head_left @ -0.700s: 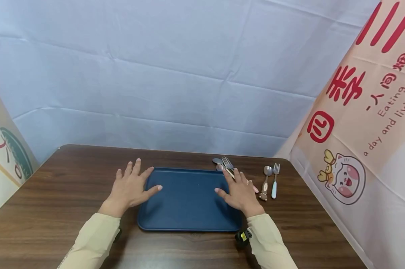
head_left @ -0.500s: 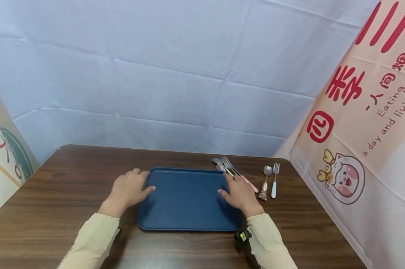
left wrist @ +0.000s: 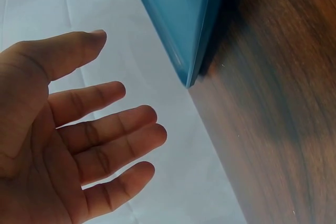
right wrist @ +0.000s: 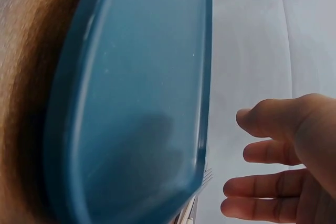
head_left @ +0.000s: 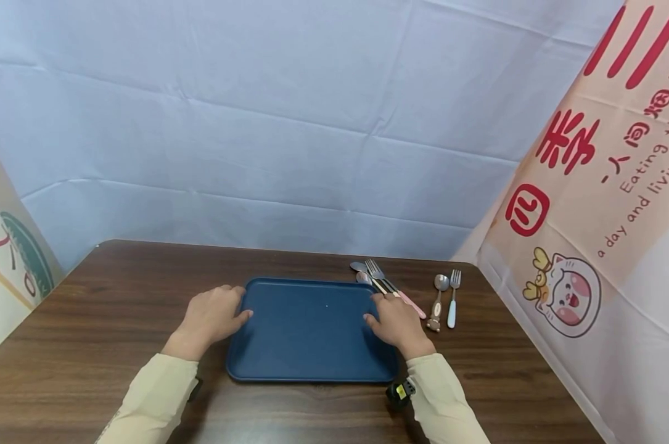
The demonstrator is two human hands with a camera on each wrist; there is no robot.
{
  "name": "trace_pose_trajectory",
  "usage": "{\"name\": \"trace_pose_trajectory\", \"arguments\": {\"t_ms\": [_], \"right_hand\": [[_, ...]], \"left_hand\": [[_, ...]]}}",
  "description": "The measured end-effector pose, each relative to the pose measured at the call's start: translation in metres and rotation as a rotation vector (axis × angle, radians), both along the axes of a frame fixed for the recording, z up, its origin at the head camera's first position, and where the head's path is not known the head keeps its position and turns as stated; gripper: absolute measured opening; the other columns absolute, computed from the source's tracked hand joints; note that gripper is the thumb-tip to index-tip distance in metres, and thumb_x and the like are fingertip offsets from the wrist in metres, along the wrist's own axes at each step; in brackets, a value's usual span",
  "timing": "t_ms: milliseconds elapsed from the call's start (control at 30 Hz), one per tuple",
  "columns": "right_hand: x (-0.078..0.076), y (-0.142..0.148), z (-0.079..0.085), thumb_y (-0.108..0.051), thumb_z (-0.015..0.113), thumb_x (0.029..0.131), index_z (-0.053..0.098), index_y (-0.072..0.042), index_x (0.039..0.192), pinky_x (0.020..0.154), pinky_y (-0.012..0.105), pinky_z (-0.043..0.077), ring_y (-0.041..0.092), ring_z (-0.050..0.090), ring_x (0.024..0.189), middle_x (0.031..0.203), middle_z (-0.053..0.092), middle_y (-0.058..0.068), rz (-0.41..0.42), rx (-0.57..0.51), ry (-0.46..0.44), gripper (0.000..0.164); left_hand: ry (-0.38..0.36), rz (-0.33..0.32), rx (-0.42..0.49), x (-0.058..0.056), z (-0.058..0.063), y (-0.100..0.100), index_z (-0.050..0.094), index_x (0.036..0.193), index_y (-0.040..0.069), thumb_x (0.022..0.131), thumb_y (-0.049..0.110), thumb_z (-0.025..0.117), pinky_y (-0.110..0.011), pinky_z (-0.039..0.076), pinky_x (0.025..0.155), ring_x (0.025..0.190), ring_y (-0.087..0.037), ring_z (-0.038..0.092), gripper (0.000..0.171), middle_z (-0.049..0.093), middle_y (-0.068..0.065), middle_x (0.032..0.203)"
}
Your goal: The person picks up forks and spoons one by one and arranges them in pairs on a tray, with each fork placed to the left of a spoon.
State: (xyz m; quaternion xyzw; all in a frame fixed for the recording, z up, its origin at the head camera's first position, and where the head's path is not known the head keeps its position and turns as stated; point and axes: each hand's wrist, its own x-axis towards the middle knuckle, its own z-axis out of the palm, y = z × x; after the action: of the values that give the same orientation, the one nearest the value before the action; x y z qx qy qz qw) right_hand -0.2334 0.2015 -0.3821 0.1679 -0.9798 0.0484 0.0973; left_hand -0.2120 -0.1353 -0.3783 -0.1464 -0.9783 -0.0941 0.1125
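Note:
A dark blue rectangular tray (head_left: 312,330) lies flat on the brown wooden table. My left hand (head_left: 212,316) hovers over its left side, and my right hand (head_left: 399,325) is over the right side. Both wrist views show the fingers loosely bent, with nothing between fingers and thumb. In the left wrist view, the left hand (left wrist: 79,129) is apart from a tray corner (left wrist: 184,72). The right wrist view shows the tray's rim (right wrist: 202,129) apart from the right hand (right wrist: 283,166). Close beyond the right fingers lies a fork with a pink handle (head_left: 413,304).
Beside that fork are spoons (head_left: 363,277), partly hidden by the right hand. Farther right lie a spoon with a brown bear handle (head_left: 436,305) and a fork with a light blue handle (head_left: 452,302). A pale cloth (head_left: 256,154) hangs behind the table (head_left: 145,265).
Both hands have gone from spread, straight fingers to loosely bent ones, and have drawn back slightly toward the tray's sides. The tray and cutlery have stayed in place.

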Motion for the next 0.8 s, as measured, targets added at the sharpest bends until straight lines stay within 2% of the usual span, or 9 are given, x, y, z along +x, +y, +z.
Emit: {"name": "trace_pose_trajectory", "arguments": {"t_ms": [167,433,567,667,800], "right_hand": [[-0.001,0.001,-0.001,-0.027,0.069,0.084,0.060,0.000,0.117,0.069,0.045,0.050,0.031,0.060,0.091,0.105,0.062,0.018,-0.003,-0.006,0.001,0.045],[-0.005,0.010,-0.009,-0.021,0.067,0.085,0.059,0.000,0.119,0.071,0.045,0.050,0.030,0.060,0.091,0.105,0.061,0.017,-0.037,-0.048,-0.038,0.041],[-0.008,0.018,-0.014,-0.016,0.065,0.085,0.059,0.002,0.117,0.078,0.045,0.048,0.031,0.060,0.094,0.104,0.062,0.017,-0.050,-0.073,-0.037,0.037],[-0.011,0.024,-0.017,-0.013,0.064,0.086,0.059,0.003,0.118,0.076,0.045,0.049,0.032,0.060,0.093,0.106,0.061,0.018,-0.080,-0.091,-0.041,0.036],[-0.015,0.031,-0.018,-0.012,0.063,0.087,0.058,0.002,0.118,0.066,0.046,0.049,0.031,0.061,0.086,0.106,0.059,0.020,-0.132,-0.101,-0.077,0.034]], "left_hand": [[-0.023,-0.002,0.000,0.000,0.000,0.001,0.061,0.114,-0.003,0.082,0.030,0.070,-0.042,0.051,0.059,0.080,-0.030,0.063,0.046,0.063,-0.019,0.101],[-0.191,0.007,0.095,0.010,0.006,0.007,0.058,0.118,-0.005,0.084,0.023,0.069,-0.043,0.051,0.064,0.079,-0.027,0.063,0.046,0.062,-0.021,0.107],[-0.251,0.010,0.113,0.014,0.008,0.009,0.057,0.119,-0.006,0.084,0.019,0.068,-0.042,0.050,0.063,0.081,-0.028,0.062,0.045,0.061,-0.022,0.109],[-0.281,0.010,0.115,0.015,0.006,0.009,0.057,0.118,-0.007,0.083,0.016,0.068,-0.040,0.048,0.061,0.080,-0.026,0.061,0.043,0.060,-0.022,0.109],[-0.319,0.024,0.123,0.015,0.002,0.008,0.058,0.116,-0.007,0.083,0.014,0.067,-0.036,0.042,0.055,0.069,-0.021,0.055,0.040,0.062,-0.020,0.103]]}}
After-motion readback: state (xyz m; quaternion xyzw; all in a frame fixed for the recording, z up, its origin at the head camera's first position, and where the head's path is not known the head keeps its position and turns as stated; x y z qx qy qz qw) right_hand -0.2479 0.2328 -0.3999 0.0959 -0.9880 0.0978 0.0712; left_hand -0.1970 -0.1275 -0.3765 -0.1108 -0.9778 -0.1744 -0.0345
